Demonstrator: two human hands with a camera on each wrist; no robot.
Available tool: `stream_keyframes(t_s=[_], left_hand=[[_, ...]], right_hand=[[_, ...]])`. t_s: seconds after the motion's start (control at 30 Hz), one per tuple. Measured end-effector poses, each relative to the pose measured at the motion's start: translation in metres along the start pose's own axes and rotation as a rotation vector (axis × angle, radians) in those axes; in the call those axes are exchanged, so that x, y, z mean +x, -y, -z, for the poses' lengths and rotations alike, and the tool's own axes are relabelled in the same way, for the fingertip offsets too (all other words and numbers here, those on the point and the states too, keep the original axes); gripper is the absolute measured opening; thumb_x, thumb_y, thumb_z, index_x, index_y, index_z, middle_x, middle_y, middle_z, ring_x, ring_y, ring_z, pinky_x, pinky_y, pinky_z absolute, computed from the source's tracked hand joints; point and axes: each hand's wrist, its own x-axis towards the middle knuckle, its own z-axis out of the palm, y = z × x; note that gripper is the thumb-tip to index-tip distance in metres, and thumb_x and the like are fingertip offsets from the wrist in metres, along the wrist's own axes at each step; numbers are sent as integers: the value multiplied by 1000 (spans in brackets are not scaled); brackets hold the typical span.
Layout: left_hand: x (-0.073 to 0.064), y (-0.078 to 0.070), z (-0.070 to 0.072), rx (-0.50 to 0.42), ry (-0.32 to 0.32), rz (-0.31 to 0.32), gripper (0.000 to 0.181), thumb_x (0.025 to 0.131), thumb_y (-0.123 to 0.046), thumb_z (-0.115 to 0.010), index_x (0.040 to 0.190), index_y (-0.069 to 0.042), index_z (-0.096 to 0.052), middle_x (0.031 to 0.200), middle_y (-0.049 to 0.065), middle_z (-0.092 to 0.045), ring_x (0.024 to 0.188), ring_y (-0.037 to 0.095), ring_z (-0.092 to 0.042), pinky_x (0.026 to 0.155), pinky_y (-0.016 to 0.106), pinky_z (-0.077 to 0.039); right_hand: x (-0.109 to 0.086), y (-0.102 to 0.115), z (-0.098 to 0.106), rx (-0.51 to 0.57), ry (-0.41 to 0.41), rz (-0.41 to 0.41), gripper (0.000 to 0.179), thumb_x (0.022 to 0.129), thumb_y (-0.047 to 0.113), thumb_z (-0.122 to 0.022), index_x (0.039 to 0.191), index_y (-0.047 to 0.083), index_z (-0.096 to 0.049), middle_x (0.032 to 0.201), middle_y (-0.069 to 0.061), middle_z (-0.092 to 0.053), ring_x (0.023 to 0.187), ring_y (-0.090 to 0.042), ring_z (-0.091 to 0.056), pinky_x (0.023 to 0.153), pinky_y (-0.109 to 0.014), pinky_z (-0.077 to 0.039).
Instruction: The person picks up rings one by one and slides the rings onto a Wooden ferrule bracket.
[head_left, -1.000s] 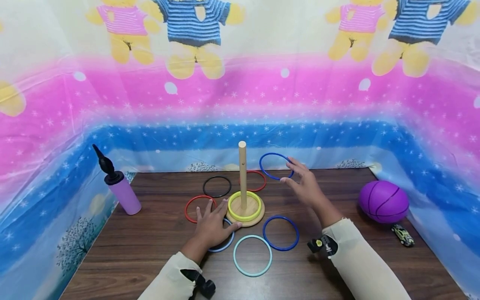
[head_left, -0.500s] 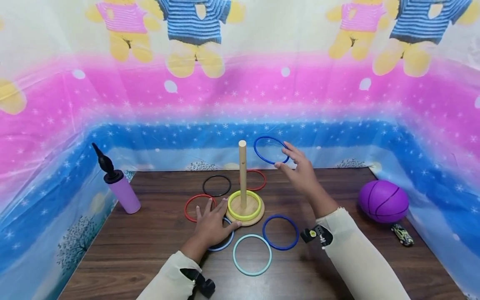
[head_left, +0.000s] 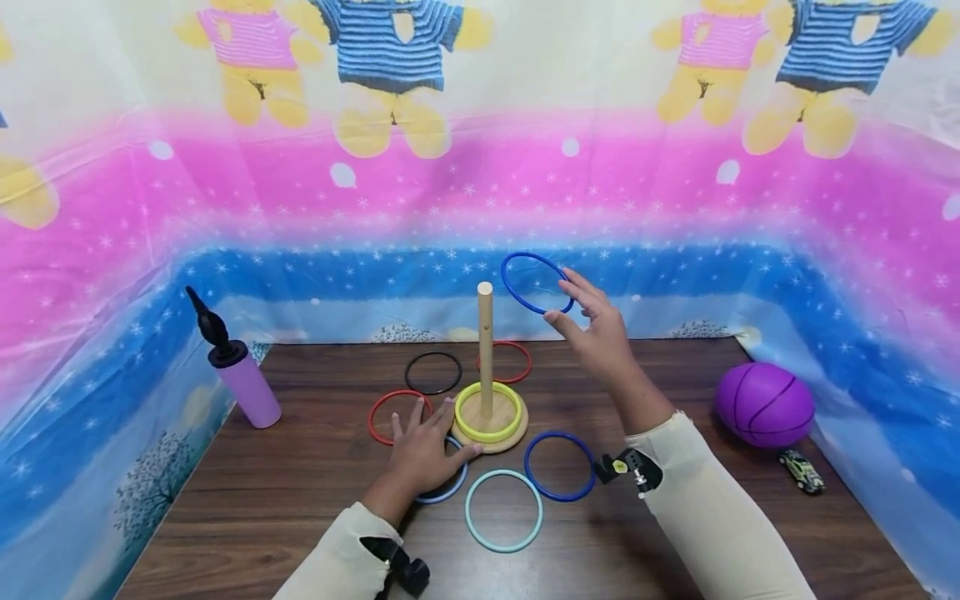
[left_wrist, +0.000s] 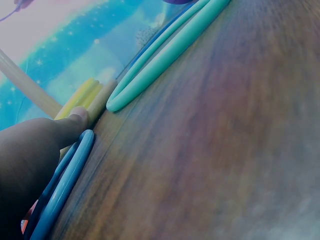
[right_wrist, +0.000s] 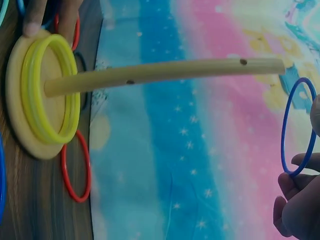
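Note:
My right hand (head_left: 596, 337) pinches a blue ring (head_left: 525, 253) between thumb and fingers, tilted in the air. In the head view the ring is just right of the top of an upright wooden peg (head_left: 486, 350); the right wrist view shows it beyond the peg's tip, not around it. Two yellow rings (right_wrist: 25, 85) lie stacked around the peg's foot on its round wooden base (head_left: 502, 448). With fingers spread, my left hand (head_left: 423, 454) rests by the base's left edge, its thumb touching the rim. Under that hand lies a light blue ring (head_left: 463, 479), partly hidden.
Around the base lie a teal ring (head_left: 504, 551), another blue ring (head_left: 561, 498), a red ring (head_left: 370, 417), a black ring (head_left: 433, 352) and a second red ring (head_left: 530, 362). A purple pump (head_left: 251, 392) stands left; a purple ball (head_left: 765, 404) and toy car (head_left: 801, 472) sit right.
My right hand has lifted the blue ring and brought it left, from beyond the table's back edge to beside the peg top. My left hand has stayed put.

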Motion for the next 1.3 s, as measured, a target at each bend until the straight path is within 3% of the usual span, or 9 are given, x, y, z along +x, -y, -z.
stream_keyframes(t_s=[0.27,0.63,0.93,1.13,1.3], left_hand=[[0,0,1,0,2,-2,96,98,-76,-63,173,-22,-37,178,3,-40,169,48,-21,129,83,-9],[2,0,0,-5,6,3,98,98,-77,-63,173,-20,-37,178,3,-39,169,48,-21,129,83,-8],[1,-1,2,-12,-1,-2,97,98,-76,-64,172,-20,-38,177,4,-41,169,48,-21,129,83,-8],[0,-1,2,-7,7,-1,97,98,-76,-63,172,-19,-38,177,4,-41,169,48,-21,129,83,-8],[1,0,2,-4,9,-1,97,98,-77,-62,172,-20,-38,177,4,-41,169,48,-21,129,83,-8]], right_hand=[[0,11,-11,14,18,62,64,102,20,-79,158,-1,-56,175,-11,-45,165,-34,-37,117,-69,-44],[-10,6,-33,45,90,53,80,97,47,-75,159,1,-55,176,-9,-43,164,-35,-35,119,-71,-43],[-27,-12,-50,63,102,44,65,98,15,-82,155,-3,-58,173,-15,-45,162,-39,-37,126,-67,-39],[-39,-25,-61,71,125,21,64,96,15,-83,153,-2,-61,172,-14,-47,163,-40,-36,130,-69,-33],[-48,-33,-68,47,143,6,63,96,17,-84,152,-3,-62,172,-14,-48,162,-41,-38,127,-69,-37]])
